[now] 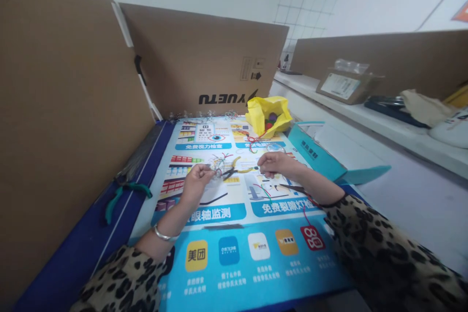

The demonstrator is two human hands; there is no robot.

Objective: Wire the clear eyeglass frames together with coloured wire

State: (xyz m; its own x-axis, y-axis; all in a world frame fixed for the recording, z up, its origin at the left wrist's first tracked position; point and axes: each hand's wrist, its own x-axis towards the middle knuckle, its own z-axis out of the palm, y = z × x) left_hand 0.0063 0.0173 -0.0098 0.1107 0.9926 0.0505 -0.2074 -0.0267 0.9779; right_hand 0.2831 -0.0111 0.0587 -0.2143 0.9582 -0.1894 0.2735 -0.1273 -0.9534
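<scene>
My left hand [199,180] is closed, pinching a tangle of thin silvery wire [218,171] with a few coloured strands at its edge. My right hand [277,164] hovers to the right with thumb and fingers pressed together; whatever is in them, if anything, is too small to make out. Between the two hands lie pliers with yellow handles [241,171] and dark jaws close to the wire. Under my right forearm a dark pointed tool [290,187] lies partly hidden. Red and green strands [263,193] rest on the printed sheet below my right hand.
A yellow bag [258,112] holding dark and red items stands at the back, red cord [251,139] before it. Teal-handled pliers [127,194] lie left. A teal box [310,151] stands right. Cardboard panels [197,53] wall the back and left. Wire pieces [210,115] line the back.
</scene>
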